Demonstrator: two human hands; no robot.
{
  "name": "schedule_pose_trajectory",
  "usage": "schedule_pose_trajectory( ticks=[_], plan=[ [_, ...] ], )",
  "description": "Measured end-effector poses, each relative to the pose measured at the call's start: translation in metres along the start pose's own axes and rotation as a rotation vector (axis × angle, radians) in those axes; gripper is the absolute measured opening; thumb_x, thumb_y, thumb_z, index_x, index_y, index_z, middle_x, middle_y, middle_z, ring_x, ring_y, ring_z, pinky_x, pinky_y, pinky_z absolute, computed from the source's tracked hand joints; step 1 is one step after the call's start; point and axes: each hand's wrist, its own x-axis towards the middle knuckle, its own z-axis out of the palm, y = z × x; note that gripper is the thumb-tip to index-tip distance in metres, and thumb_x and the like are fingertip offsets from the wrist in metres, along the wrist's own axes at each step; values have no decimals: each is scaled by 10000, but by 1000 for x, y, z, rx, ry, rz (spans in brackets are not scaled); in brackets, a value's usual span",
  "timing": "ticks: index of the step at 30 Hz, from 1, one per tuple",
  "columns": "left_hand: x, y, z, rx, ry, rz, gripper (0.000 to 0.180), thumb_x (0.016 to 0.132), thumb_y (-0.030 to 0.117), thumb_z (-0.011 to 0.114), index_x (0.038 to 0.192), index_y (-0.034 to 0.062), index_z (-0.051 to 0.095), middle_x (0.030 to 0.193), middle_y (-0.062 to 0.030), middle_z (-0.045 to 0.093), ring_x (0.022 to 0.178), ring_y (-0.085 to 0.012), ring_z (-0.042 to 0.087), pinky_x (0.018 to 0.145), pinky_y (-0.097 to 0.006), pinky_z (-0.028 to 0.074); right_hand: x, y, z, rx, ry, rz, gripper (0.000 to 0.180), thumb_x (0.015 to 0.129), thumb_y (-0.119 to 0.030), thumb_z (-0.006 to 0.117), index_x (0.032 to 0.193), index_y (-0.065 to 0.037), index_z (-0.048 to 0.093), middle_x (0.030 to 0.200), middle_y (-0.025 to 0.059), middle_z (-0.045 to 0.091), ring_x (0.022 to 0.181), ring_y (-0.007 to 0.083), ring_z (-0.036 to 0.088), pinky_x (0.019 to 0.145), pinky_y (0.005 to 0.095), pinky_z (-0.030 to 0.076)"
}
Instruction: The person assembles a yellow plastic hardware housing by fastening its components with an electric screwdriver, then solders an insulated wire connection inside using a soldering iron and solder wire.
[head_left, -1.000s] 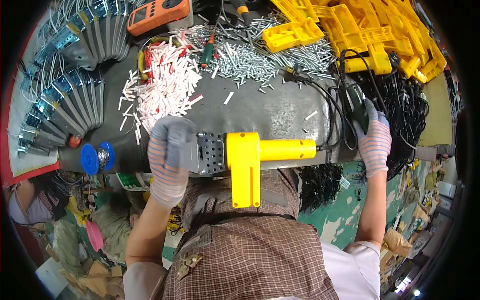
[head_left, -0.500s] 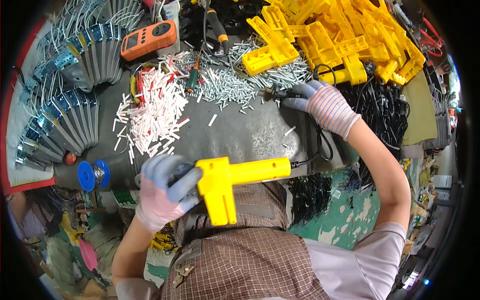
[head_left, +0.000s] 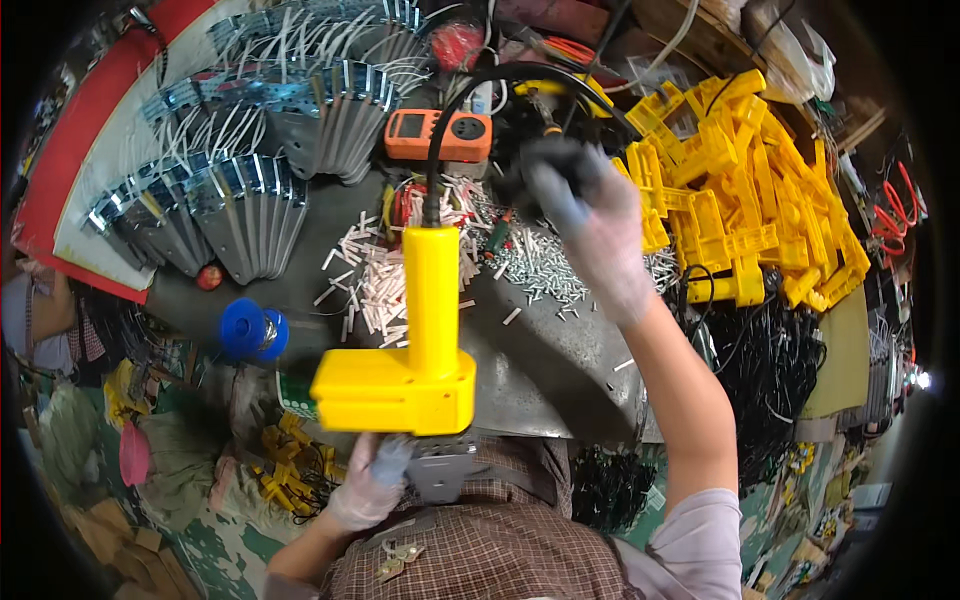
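My left hand is closed at the underside of a yellow plastic tool housing, beside a grey metal plate that projects below it. The housing's round handle points up, away from me. From its end a black power cord rises and arcs over to the right. My right hand is raised over the bench, closed around a dark, blurred part of the cord, probably its plug end. Below that hand lie loose silver screws. White sleeve pieces are heaped behind the housing.
An orange meter with a socket stands at the back. Yellow housings pile up at the right, above black cords. Grey plates with white wires stand at the left, near a blue wire spool. A screwdriver lies among the screws.
The yellow housing has turned from lying sideways to handle up. My right hand has lifted from the bench with the cord and moved left. The view has shifted.
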Motion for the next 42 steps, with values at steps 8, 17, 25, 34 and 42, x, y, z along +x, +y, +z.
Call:
schedule_pose_trajectory(
  ticks=[8, 17, 25, 34, 42],
  plan=[
    [35, 55, 15, 336, -27, 4, 398, 940, 280, 558, 1223, 4, 508, 1084, -156, 610, 946, -290, 592, 838, -356, 466, 135, 75, -4, -691, 159, -117, 184, 820, -153, 649, 951, -25, 642, 811, 146, 672, 733, 235, 641, 689, 328, 504],
    [12, 54, -27, 365, 385, 21, 153, 907, 174, 596, 948, 27, 599, 838, -111, 609, 775, -204, 571, 720, -322, 461, 162, 84, -5, -921, 124, -77, 294, 790, -289, 667, 965, -53, 667, 895, 206, 672, 874, 381, 635, 772, 426, 511],
    [7, 7, -69, 75, 721, -63, 267, 955, 219, 523, 1141, 27, 527, 1045, -54, 540, 962, -138, 477, 885, -289, 392, 147, 51, 15, -1256, 105, -56, 270, 769, -216, 669, 956, -21, 650, 824, 212, 668, 814, 357, 653, 754, 409, 517],
    [0, -11, -98, -171, 481, -184, 262, 942, 184, 550, 1105, -20, 572, 979, -34, 581, 900, -103, 511, 837, -257, 421, 155, 64, 16, -1247, -163, -190, 247, 816, -248, 650, 1013, -99, 658, 1009, 175, 663, 968, 373, 616, 833, 418, 497],
    [13, 18, -124, -380, 178, -364, 247, 876, 130, 653, 1081, -2, 617, 935, -28, 667, 852, -95, 612, 776, -245, 493, 169, 76, -23, -1101, -227, -154, 271, 842, -175, 651, 1079, -44, 644, 1012, 139, 685, 925, 262, 645, 815, 342, 473]
  ],
)
